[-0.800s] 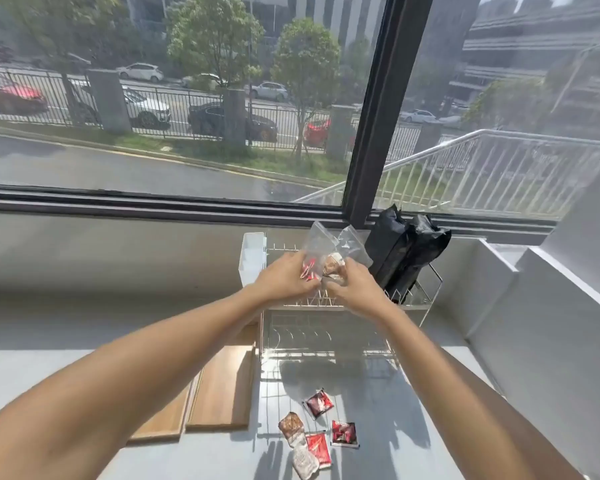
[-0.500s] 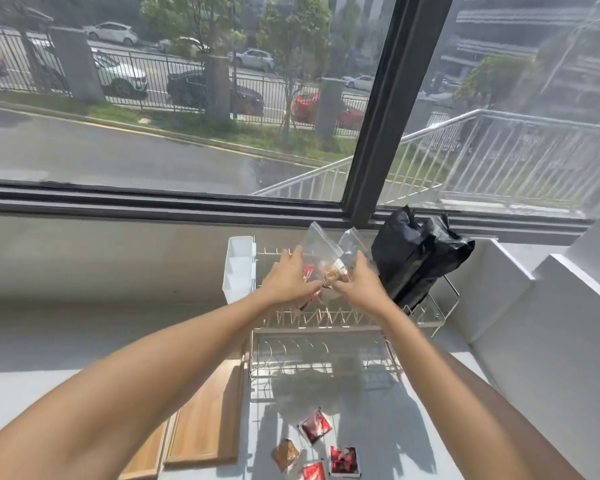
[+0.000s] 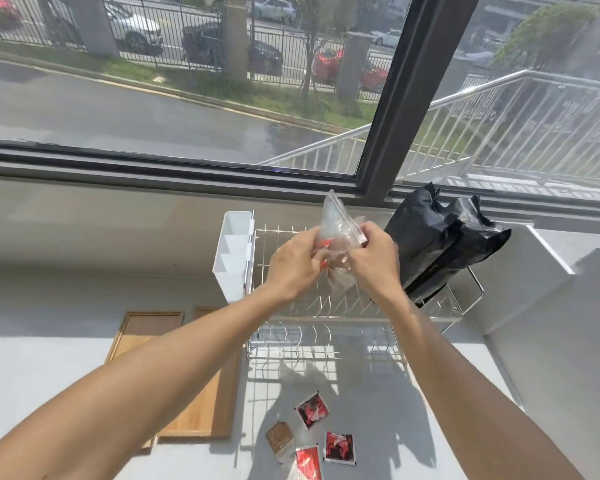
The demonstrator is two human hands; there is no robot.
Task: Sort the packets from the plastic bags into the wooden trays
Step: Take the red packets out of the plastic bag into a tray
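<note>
I hold a clear plastic zip bag (image 3: pixel 336 223) up above the wire rack, with my left hand (image 3: pixel 297 263) and my right hand (image 3: pixel 374 259) both gripping it at its middle. Red and brown packets show through the bag between my fingers. On the counter below lie loose packets: a red one (image 3: pixel 312 410), another red one (image 3: pixel 339 446), a third red one (image 3: pixel 308 462) and a brown one (image 3: pixel 279 439). Two wooden trays lie at the left, one (image 3: pixel 146 330) farther left and one (image 3: pixel 201 410) partly under my left forearm.
A chrome wire dish rack (image 3: pixel 354 317) stands against the sill, with a white plastic caddy (image 3: pixel 234 252) hung on its left end and black plastic bags (image 3: pixel 440 244) propped in its right end. A white ledge (image 3: pixel 551 306) rises on the right. A big window runs behind.
The view has tilted down slightly, showing more of the counter and trays. My hands stay on the bag; they have drawn closer together and the bag's top now points up.
</note>
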